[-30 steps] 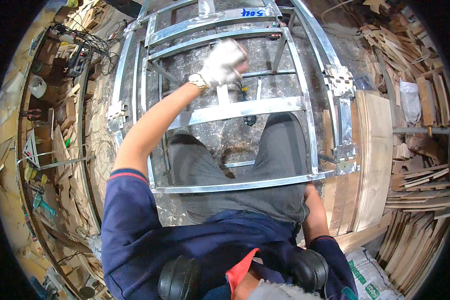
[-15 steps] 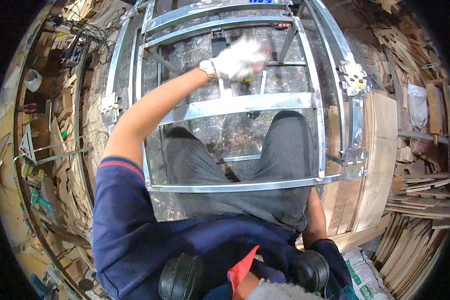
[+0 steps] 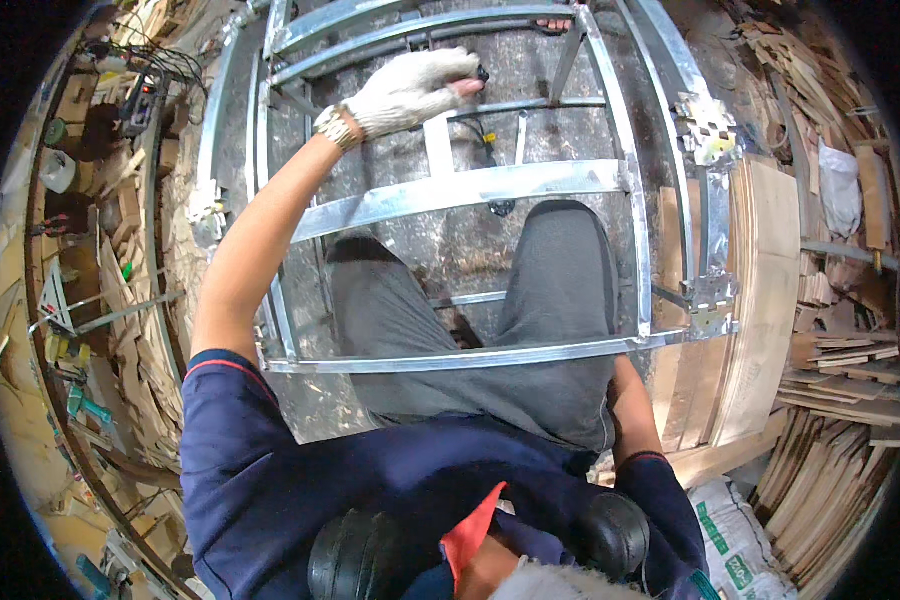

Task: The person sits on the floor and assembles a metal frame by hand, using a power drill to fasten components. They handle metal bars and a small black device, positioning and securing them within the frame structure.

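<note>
Head fisheye facing down over lap [image 3: 490,405], near; rim unclear.

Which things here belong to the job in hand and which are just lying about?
Seems part of the job:
gloved left hand
small black object at its fingertips
metal frame across the lap

Seems just lying about:
pale boards, right
wood strips, lower right
white bag, right
teal tool, left

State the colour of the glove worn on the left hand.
The glove on the left hand is white; the head view shows it best.
</note>
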Demonstrator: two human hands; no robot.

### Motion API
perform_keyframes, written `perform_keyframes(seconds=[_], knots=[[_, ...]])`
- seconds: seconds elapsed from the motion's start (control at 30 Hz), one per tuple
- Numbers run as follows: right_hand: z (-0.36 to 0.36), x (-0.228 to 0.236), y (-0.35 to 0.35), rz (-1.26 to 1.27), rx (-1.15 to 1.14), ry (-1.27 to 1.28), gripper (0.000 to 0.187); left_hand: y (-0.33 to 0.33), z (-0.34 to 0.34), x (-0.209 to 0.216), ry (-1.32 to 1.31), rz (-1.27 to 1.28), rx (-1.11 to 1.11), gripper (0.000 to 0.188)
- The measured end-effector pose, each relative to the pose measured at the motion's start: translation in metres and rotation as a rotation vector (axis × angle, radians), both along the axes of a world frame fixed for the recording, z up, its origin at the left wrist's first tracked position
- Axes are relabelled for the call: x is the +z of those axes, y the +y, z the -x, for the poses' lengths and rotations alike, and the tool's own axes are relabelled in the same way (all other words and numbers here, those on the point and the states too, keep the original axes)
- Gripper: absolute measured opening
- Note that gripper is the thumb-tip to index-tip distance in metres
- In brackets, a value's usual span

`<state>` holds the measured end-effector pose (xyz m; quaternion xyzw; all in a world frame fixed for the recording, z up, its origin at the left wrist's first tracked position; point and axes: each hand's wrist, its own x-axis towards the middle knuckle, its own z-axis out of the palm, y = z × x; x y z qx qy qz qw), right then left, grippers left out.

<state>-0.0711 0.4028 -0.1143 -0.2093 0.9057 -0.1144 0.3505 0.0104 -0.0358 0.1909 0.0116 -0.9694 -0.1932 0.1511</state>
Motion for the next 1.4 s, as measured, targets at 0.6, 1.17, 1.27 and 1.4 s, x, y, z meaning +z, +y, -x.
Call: perform_keyframes(seconds=[0.6, 1.17, 1.27, 1.4], knots=[[0.028, -0.056, -0.078, 0.076, 0.695, 0.088, 0.047, 0.063, -0.121, -0.005, -0.366, 0.012, 0.351, 0.064], [0.014, 0.002, -0.089, 0.353, 0.526, -0.185, 0.047, 0.064, -0.127, -0.007, -0.406, 0.221, 0.441, 0.060], [0.008, 0.019, -0.069, 0.460, 0.336, -0.194, 0.037, 0.060, -0.132, -0.007, -0.461, 0.144, 0.471, 0.060], [0.009, 0.029, -0.051, 0.555, -0.007, -0.106, 0.028, 0.055, -0.141, -0.013, -0.443, 0.195, 0.517, 0.058]])
